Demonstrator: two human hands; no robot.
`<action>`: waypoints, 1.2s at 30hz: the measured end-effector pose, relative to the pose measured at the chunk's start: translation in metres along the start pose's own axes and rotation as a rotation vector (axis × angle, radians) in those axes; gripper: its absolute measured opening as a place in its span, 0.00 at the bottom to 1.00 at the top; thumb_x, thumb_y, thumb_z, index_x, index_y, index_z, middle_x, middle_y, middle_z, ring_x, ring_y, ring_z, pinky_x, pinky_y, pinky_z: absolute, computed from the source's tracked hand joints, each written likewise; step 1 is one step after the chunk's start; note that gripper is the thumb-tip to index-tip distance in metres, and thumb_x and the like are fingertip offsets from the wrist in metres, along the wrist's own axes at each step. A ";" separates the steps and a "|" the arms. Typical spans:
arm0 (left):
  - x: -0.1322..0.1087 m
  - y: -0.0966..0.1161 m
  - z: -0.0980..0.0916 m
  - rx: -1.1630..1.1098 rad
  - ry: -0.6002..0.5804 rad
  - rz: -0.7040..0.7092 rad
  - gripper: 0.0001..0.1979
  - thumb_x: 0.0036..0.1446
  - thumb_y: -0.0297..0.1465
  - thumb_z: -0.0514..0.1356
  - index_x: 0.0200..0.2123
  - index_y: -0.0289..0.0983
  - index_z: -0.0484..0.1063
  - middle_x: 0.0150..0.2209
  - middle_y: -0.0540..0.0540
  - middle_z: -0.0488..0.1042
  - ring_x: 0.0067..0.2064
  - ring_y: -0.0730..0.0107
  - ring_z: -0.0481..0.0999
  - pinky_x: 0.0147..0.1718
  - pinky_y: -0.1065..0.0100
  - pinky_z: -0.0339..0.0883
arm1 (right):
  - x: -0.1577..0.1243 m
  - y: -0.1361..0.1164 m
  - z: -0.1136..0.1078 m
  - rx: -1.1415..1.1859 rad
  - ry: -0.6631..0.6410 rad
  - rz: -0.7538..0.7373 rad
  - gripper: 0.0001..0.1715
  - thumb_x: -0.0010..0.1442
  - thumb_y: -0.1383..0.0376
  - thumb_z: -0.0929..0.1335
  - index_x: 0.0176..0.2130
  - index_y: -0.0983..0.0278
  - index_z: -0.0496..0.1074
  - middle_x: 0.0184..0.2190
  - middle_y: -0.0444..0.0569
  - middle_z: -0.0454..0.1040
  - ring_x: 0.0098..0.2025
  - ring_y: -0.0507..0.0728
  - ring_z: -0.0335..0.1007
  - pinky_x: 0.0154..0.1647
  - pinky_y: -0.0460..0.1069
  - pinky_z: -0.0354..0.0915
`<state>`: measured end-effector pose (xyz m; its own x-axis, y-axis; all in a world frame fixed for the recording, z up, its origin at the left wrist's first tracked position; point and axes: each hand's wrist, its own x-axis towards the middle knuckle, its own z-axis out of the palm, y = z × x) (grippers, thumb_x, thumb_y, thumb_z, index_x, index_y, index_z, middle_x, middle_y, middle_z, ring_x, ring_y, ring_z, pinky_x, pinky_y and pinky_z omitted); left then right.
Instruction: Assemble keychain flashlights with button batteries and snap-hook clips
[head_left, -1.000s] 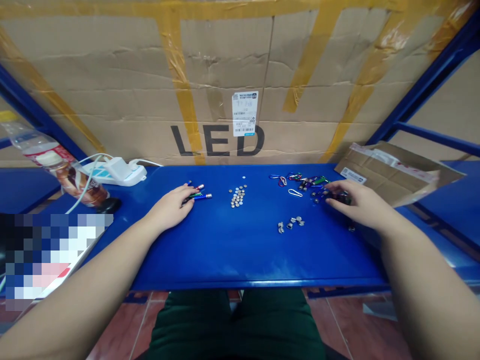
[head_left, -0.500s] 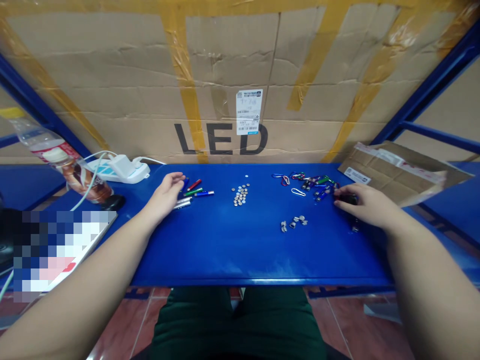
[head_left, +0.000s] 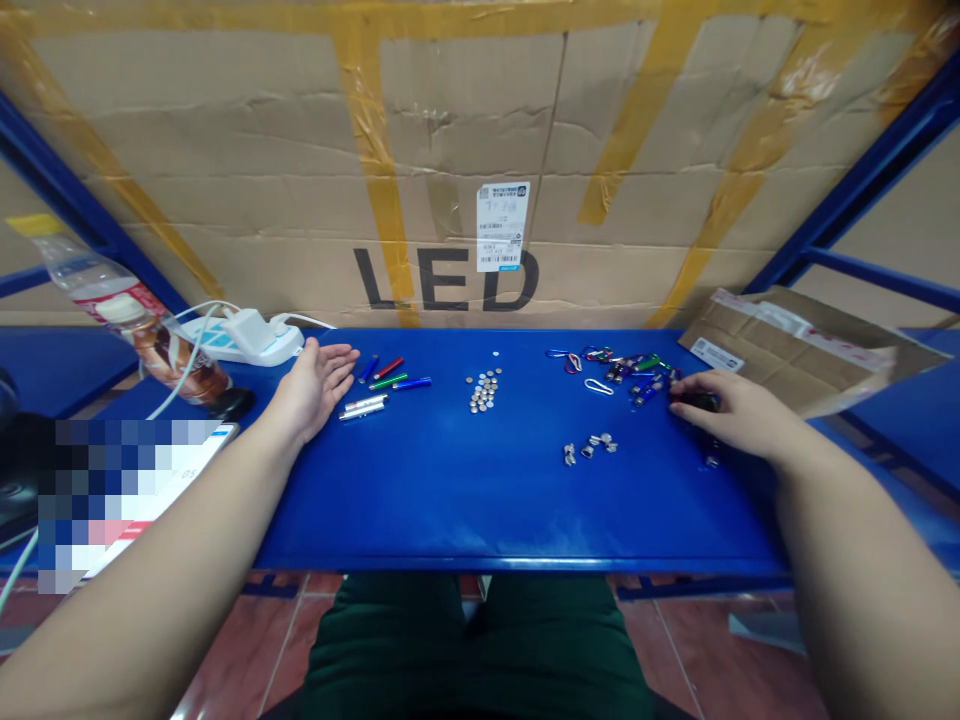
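My left hand (head_left: 311,385) lies open on the blue table (head_left: 480,500), fingers spread, just left of several small coloured tubes (head_left: 382,385) in red, green, blue and silver. My right hand (head_left: 724,410) rests at the right with its fingers curled over a small black piece (head_left: 696,401). Right beside it lies a pile of coloured keychain clips (head_left: 622,368). A cluster of button cells (head_left: 484,390) sits mid-table. A few small silver caps (head_left: 592,447) lie nearer to me.
A big taped cardboard box marked LED (head_left: 450,200) closes off the back. A white power strip (head_left: 240,340) and a tilted drink bottle (head_left: 142,325) are at the left. An opened flat carton (head_left: 795,345) lies at the right. Blue rack posts frame both sides.
My left hand has let go of the coloured tubes, drawn away to the left and opened flat. My right hand has barely shifted, staying on the black piece.
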<state>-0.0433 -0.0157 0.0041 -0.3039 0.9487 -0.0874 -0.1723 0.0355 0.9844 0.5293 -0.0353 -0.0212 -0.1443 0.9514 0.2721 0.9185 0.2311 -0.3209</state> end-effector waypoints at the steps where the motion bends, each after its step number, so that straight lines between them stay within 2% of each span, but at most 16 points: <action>1: 0.000 0.001 -0.001 0.017 -0.018 0.011 0.25 0.68 0.53 0.50 0.42 0.39 0.75 0.58 0.38 0.76 0.67 0.52 0.68 0.69 0.51 0.56 | 0.000 -0.001 0.000 0.003 -0.004 0.003 0.13 0.55 0.55 0.69 0.39 0.58 0.76 0.42 0.54 0.81 0.46 0.70 0.78 0.55 0.67 0.73; 7: -0.002 0.002 -0.004 0.196 -0.084 0.114 0.25 0.64 0.52 0.50 0.42 0.40 0.75 0.56 0.41 0.78 0.64 0.48 0.68 0.63 0.46 0.61 | -0.001 -0.004 -0.002 0.020 0.006 -0.007 0.13 0.55 0.54 0.69 0.38 0.57 0.76 0.41 0.54 0.81 0.46 0.70 0.78 0.54 0.68 0.73; 12: -0.005 0.001 -0.001 0.238 -0.076 0.135 0.20 0.58 0.48 0.55 0.40 0.40 0.75 0.51 0.42 0.78 0.57 0.48 0.71 0.50 0.54 0.67 | -0.002 -0.006 -0.003 0.030 -0.007 0.012 0.13 0.55 0.54 0.69 0.38 0.57 0.76 0.42 0.55 0.81 0.47 0.71 0.78 0.56 0.70 0.72; 17: -0.006 0.000 0.001 0.238 -0.074 0.129 0.18 0.55 0.46 0.57 0.39 0.40 0.75 0.49 0.43 0.78 0.52 0.50 0.72 0.42 0.60 0.66 | -0.004 -0.012 -0.005 0.079 -0.015 0.071 0.15 0.55 0.54 0.69 0.40 0.58 0.75 0.44 0.55 0.81 0.49 0.70 0.78 0.58 0.69 0.70; 22: -0.006 -0.001 0.001 0.243 -0.084 0.137 0.17 0.56 0.45 0.56 0.40 0.40 0.74 0.49 0.43 0.78 0.51 0.52 0.72 0.40 0.61 0.64 | -0.008 -0.020 -0.008 0.176 0.003 0.228 0.20 0.53 0.55 0.71 0.45 0.60 0.72 0.45 0.56 0.80 0.45 0.66 0.78 0.48 0.61 0.74; 27: -0.004 -0.001 0.000 0.251 -0.086 0.120 0.15 0.56 0.42 0.56 0.40 0.40 0.74 0.48 0.44 0.77 0.50 0.55 0.72 0.39 0.62 0.64 | -0.012 -0.009 -0.018 0.236 0.169 0.481 0.21 0.49 0.61 0.69 0.44 0.62 0.71 0.43 0.57 0.80 0.33 0.58 0.74 0.37 0.54 0.71; 31: -0.004 -0.002 0.000 0.261 -0.087 0.116 0.14 0.56 0.41 0.56 0.40 0.41 0.74 0.47 0.45 0.77 0.49 0.56 0.73 0.38 0.63 0.64 | -0.022 0.005 -0.035 0.217 0.309 0.641 0.18 0.48 0.58 0.69 0.39 0.63 0.74 0.31 0.53 0.78 0.29 0.58 0.71 0.33 0.54 0.67; 33: -0.005 -0.002 0.001 0.272 -0.084 0.116 0.14 0.55 0.42 0.57 0.40 0.41 0.74 0.47 0.44 0.77 0.48 0.55 0.73 0.37 0.62 0.64 | -0.032 0.005 -0.041 0.103 0.380 0.674 0.18 0.47 0.54 0.69 0.36 0.62 0.76 0.27 0.52 0.77 0.28 0.60 0.71 0.32 0.55 0.66; 36: -0.007 -0.001 0.003 0.295 -0.074 0.120 0.16 0.54 0.44 0.58 0.40 0.40 0.74 0.46 0.43 0.78 0.47 0.53 0.74 0.36 0.61 0.65 | -0.053 0.000 -0.042 -0.045 0.488 0.637 0.21 0.49 0.50 0.69 0.36 0.61 0.79 0.29 0.53 0.79 0.30 0.63 0.74 0.34 0.58 0.68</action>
<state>-0.0388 -0.0212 0.0044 -0.2345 0.9716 0.0326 0.1424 0.0012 0.9898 0.5523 -0.0941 0.0029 0.5804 0.6987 0.4184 0.7856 -0.3449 -0.5138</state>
